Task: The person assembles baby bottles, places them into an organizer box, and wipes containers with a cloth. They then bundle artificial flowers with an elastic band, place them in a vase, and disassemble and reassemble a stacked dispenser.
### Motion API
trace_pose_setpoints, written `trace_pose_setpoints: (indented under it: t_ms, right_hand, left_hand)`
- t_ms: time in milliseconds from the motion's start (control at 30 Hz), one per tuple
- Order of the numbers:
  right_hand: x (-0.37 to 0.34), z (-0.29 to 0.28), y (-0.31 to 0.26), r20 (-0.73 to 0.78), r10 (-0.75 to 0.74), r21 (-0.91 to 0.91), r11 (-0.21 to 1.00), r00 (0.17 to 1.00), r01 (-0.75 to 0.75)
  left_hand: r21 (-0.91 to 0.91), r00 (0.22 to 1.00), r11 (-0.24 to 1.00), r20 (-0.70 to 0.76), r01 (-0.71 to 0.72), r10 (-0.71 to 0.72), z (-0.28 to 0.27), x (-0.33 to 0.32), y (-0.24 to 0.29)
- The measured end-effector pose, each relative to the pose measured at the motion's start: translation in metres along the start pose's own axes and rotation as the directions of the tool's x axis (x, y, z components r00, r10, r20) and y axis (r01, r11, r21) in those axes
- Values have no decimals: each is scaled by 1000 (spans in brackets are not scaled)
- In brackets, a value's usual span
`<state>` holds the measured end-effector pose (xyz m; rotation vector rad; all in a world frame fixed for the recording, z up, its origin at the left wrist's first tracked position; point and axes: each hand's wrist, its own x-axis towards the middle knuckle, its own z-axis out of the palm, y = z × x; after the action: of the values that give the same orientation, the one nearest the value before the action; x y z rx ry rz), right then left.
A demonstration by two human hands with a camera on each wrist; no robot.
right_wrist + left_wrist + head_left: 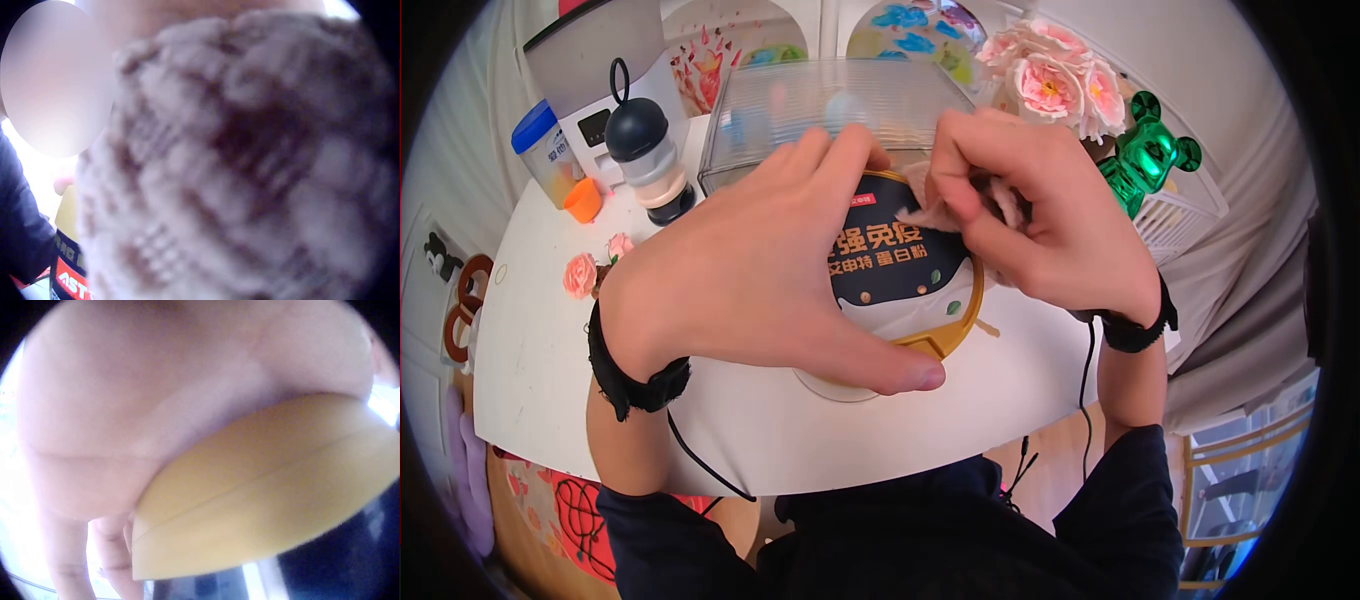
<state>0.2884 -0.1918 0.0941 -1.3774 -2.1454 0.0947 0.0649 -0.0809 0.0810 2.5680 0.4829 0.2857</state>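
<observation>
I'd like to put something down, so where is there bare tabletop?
Left: bare tabletop between the small pink rose, the table's edge and the left forearm. In front: between the tub and the table's edge, cables either side. Crowded at the back: shaker bottle, clear box, large flowers.

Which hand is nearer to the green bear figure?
Right. The right hand, pinching a cloth, is just left of the green bear figure in the head view; the left hand is farther left, gripping the gold-rimmed tub.
</observation>
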Motion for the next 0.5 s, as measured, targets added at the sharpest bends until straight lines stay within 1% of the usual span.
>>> trace_pose_setpoints:
  t_ms: [33,100,133,200,233,267,300,333,367,400,433,500]
  right_hand:
    - [-3,-3,-1,1,1,-2,1000,1000,-1]
    - [-8,-11,-5,163,136,193,967,977,-167]
    - [-10,-16,-11,164,131,192,968,978,-162]
    - [-15,-26,-22,116,186,155,967,976,-203]
    - [-18,-22,-9,-9,56,133,990,998,-55]
    - [-17,-18,-1,-11,59,134,989,998,-57]
    - [-14,-14,4,-105,25,110,994,994,-13]
    - [-12,-11,6,-198,-11,81,996,980,28]
    - [-12,-9,3,-189,82,34,996,978,-77]
    - [-10,-6,5,-196,86,34,996,977,-81]
    - [-7,-1,10,-169,39,39,999,985,-33]
    - [-4,11,12,-107,-75,31,996,991,78]
  left_hand:
    - [-2,1000,1000,-1,-1,1,0,0,0]
    - [9,1000,1000,-13,-6,6,0,0,0]
    - [11,1000,1000,-18,-4,4,0,-1,-1]
    - [47,1000,999,-27,2,-1,1,-1,-1]
    - [46,1000,999,-25,2,-1,0,-1,-1]
    - [-1,1000,1000,-15,-5,5,-1,0,-1]
    - [-46,1000,999,-4,-14,13,-2,0,-1]
    - [-43,1000,999,0,-19,19,-2,1,-1]
    - [-23,999,999,-11,-33,33,-2,1,-1]
    - [-3,999,999,-20,-47,47,-2,1,-2]
    - [1,999,999,-16,-51,51,-2,2,-4]
    - [-28,992,992,-13,-126,125,-3,3,-9]
